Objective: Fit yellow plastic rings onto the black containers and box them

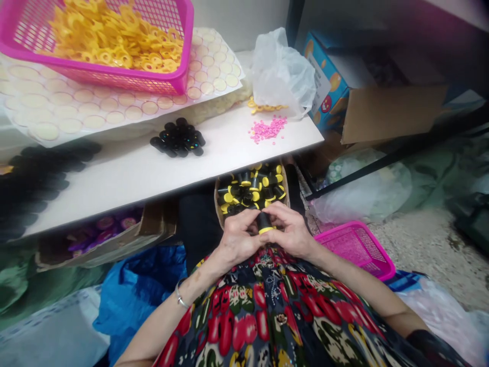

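Observation:
Between my two hands is a small black cylinder with a yellow end, held above my lap in front of the patterned apron. My left hand has its fingers closed around one side of it. From the other side, the fingers and thumb of my right hand press on it, with the thumb near the yellow end. Just beyond my hands stands a box filled with similar black cylinders with yellow ends. My fingertips are partly hidden behind the piece.
On the white table are black cylinders, pink bits, a plastic bag and a pink basket of yellow rings. Another pink basket sits low at right, below an open carton.

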`<state>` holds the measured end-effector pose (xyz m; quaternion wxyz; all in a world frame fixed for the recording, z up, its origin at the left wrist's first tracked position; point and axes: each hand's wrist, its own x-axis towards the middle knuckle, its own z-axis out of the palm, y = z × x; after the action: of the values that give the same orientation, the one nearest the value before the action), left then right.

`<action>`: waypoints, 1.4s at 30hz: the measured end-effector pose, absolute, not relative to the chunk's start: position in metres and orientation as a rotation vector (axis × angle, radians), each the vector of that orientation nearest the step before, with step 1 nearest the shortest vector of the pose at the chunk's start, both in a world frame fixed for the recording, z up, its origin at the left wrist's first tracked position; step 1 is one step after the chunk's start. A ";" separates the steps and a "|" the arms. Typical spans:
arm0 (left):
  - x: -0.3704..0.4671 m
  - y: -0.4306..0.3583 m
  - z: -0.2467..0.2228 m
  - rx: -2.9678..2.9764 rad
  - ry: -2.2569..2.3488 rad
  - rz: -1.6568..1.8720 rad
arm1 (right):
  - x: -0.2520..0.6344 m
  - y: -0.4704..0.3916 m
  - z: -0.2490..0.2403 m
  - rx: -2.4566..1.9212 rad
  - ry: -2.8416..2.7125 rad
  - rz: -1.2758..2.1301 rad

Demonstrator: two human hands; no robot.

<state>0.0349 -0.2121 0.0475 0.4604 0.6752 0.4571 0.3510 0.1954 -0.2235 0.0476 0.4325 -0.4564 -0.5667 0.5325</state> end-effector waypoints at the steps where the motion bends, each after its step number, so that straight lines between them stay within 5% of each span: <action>1: 0.034 -0.211 0.045 1.637 1.132 0.829 | 0.195 -0.223 0.042 -1.133 -1.306 1.423; 10: 0.032 -0.220 0.014 2.019 1.162 0.611 | 0.198 -0.236 0.016 -1.213 -0.973 1.819; 18: 0.003 -0.176 0.016 1.964 1.485 0.760 | 0.220 -0.215 0.007 -1.661 -1.663 0.887; 28: -0.021 -0.075 0.033 2.005 1.770 0.926 | 0.196 -0.198 0.018 -1.527 -2.405 0.834; 34: 0.013 -0.016 0.034 2.048 1.786 0.891 | 0.217 -0.170 0.030 -1.422 -2.135 0.956; 42: -0.009 -0.047 0.030 1.701 2.240 1.361 | 0.256 -0.121 0.014 -1.483 -1.479 0.616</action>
<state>-0.0089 -0.0475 0.0300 0.0083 0.5443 0.7169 0.4356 0.2559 -0.1212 0.0142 0.4611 -0.6030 -0.6010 0.2504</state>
